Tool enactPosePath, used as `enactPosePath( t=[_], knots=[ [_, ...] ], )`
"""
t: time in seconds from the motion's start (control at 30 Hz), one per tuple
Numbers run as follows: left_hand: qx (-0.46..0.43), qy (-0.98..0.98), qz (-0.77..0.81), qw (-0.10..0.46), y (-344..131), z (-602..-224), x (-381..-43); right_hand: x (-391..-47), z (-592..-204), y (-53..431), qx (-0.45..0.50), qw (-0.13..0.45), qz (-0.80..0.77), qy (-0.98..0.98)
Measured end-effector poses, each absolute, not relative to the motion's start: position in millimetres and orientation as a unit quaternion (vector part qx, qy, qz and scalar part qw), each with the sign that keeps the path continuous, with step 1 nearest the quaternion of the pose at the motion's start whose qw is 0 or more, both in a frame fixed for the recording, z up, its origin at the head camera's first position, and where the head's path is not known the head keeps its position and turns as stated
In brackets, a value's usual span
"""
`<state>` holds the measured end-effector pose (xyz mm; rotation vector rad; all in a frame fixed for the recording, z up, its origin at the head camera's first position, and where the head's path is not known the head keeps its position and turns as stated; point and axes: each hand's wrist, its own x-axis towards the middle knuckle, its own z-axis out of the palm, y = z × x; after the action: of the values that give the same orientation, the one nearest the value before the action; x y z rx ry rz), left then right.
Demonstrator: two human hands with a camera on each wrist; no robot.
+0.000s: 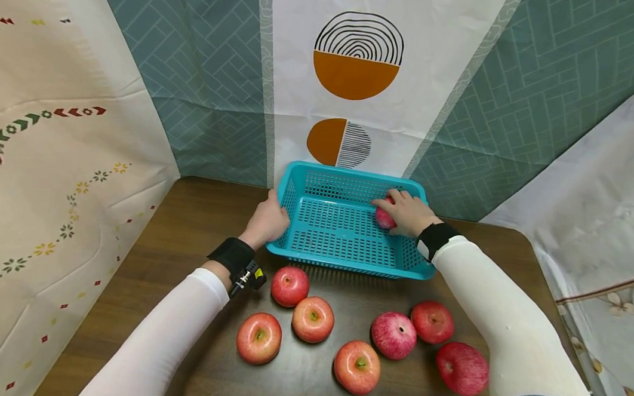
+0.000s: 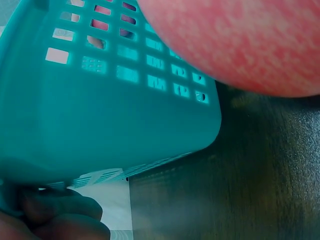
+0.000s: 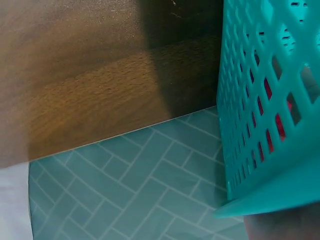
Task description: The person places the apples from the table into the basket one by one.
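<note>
With the right hand (image 1: 409, 213), gripped a round red apple (image 1: 384, 219) from above, with fingers bent over the fruit, inside the right end of a rectangular turquoise plastic basket (image 1: 346, 264). Could not make out the apple's underside, nor tell from the views whether touching the basket's floor. With the left hand (image 1: 269, 219), held the basket's left rim, with fingers curled under the lip, dim and partly hidden in the left wrist view. Had the basket standing near the middle of the far edge of a brown wooden tabletop (image 1: 225, 208). Counted seven loose red apples (image 1: 313, 319) between the basket and the near edge, itself cut off in the head view. Saw the rightmost just beside a white right sleeve (image 1: 489, 291). In the left wrist view, caught only part of one large apple, cut off at the top; in the right, glimpsed red patches through the basket's slots and a mere sliver of the hand under the rim.
</note>
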<state>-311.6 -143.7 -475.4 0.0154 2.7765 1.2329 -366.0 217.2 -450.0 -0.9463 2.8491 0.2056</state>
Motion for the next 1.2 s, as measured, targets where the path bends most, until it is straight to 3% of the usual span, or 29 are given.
enactPosePath(
  t=[0.63, 1.2],
  knots=[
    [0.006, 0.914, 0.401, 0.053, -139, -472, -307, -365, -447, 225, -0.303, 0.075, 0.043, 0.949],
    [0.001, 0.921, 0.388, 0.046, -141, -472, -310, -340, -405, 232, -0.249, 0.102, -0.043, 0.962]
  ],
)
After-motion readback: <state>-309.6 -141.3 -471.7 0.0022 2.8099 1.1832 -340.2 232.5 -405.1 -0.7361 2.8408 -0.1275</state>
